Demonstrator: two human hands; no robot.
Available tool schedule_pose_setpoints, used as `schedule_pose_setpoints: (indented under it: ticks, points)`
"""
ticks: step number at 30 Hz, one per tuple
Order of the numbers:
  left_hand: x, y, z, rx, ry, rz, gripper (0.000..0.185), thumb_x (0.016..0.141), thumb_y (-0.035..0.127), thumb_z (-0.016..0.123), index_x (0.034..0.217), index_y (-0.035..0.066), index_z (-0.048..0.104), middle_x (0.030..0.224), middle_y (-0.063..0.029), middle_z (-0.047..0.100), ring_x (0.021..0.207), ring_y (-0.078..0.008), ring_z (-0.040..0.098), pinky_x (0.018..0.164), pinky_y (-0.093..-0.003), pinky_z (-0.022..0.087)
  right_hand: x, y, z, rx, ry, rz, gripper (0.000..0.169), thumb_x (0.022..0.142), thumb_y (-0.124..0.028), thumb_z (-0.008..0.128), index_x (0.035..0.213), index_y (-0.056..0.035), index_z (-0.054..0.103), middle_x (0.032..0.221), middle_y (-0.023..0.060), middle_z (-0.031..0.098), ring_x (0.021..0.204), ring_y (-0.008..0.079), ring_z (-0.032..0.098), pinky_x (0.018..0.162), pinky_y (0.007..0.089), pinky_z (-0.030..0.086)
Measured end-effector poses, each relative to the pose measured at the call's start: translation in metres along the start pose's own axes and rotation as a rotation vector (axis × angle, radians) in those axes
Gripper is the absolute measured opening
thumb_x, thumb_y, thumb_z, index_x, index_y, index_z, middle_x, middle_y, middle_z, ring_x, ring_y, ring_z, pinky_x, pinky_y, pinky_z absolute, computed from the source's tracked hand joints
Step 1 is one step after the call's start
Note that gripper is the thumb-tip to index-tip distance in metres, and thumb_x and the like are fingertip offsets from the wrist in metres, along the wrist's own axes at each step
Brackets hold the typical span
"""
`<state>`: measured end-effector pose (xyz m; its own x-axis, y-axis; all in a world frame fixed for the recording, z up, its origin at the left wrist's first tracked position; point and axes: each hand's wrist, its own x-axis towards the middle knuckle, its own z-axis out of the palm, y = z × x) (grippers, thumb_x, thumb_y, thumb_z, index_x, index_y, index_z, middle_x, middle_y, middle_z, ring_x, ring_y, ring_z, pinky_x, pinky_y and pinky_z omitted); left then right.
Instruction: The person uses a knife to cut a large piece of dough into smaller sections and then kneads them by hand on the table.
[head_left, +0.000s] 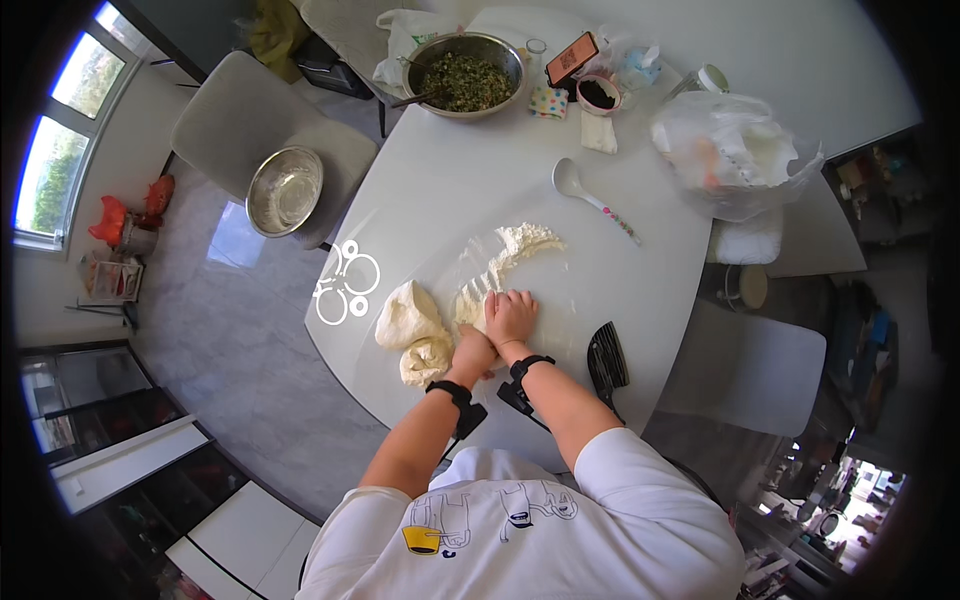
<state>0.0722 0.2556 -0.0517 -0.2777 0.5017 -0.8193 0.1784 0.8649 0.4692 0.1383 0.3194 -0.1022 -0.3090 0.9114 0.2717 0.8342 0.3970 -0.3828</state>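
My left hand (474, 352) and my right hand (511, 319) press together, one beside the other, on the white table (645, 277). Whatever lies under them is mostly hidden; a bit of pale dough seems to show at their edge. Left of my hands sit a large lump of dough (409, 315) and a smaller, folded lump (426, 361), touching each other. Loose flour (525, 241) lies smeared in a curve beyond my fingers. To the right rests a black cleaver-shaped knife (606, 356). A white spoon (570, 178) with a flowered handle lies farther back.
At the far edge stands a metal bowl (491, 112) of chopped green filling, near a phone (572, 58), a small bowl (598, 94) and cloths. A plastic bag (739, 154) sits back right. An emptied-looking metal basin (285, 191) rests on a chair (247, 112) at left.
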Motion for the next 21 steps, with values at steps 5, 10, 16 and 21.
schedule_pose_setpoints:
  ticks: [5, 10, 16, 21]
  points:
    - [0.007, -0.050, -0.001, 0.215, -0.008, 0.500, 0.060, 0.075, 0.023, 0.075, 0.109, -0.005, 0.034, 0.089, -0.0261, 0.063, 0.078, -0.0401, 0.065, 0.065, -0.0484, 0.051, -0.020, -0.009, -0.024, 0.603, -0.164, 0.219, 0.036, 0.088, -0.025, 0.055, 0.056, -0.0087, 0.054, 0.068, 0.0095, 0.054, 0.068, 0.0333, 0.050, 0.062, 0.0458, 0.040]
    - [-0.049, -0.072, 0.023, 0.587, 0.241, 0.662, 0.034, 0.084, 0.015, 0.057, 0.109, -0.001, 0.040, 0.087, -0.0235, 0.060, 0.067, -0.0371, 0.063, 0.058, -0.0466, 0.052, -0.082, -0.013, -0.067, 0.495, 0.040, 0.039, 0.017, 0.086, -0.012, 0.056, 0.071, -0.0050, 0.051, 0.075, 0.0119, 0.052, 0.071, 0.0329, 0.050, 0.064, 0.0455, 0.040]
    - [-0.014, -0.034, 0.023, 0.486, 0.291, 0.329, 0.023, 0.088, 0.014, 0.051, 0.100, -0.002, 0.039, 0.073, -0.0231, 0.065, 0.068, -0.0357, 0.067, 0.053, -0.0423, 0.053, -0.043, 0.008, 0.001, 0.192, 0.078, 0.099, 0.018, 0.086, -0.015, 0.056, 0.070, -0.0069, 0.055, 0.073, 0.0088, 0.056, 0.072, 0.0299, 0.053, 0.068, 0.0442, 0.040]
    - [0.028, -0.027, 0.014, 0.422, 0.300, 0.275, 0.046, 0.086, 0.019, 0.056, 0.115, -0.009, 0.034, 0.078, -0.0255, 0.065, 0.069, -0.0352, 0.067, 0.050, -0.0425, 0.052, -0.005, -0.004, 0.012, 0.026, 0.048, 0.072, 0.025, 0.088, -0.021, 0.053, 0.066, -0.0088, 0.056, 0.069, 0.0070, 0.059, 0.071, 0.0278, 0.055, 0.067, 0.0426, 0.040]
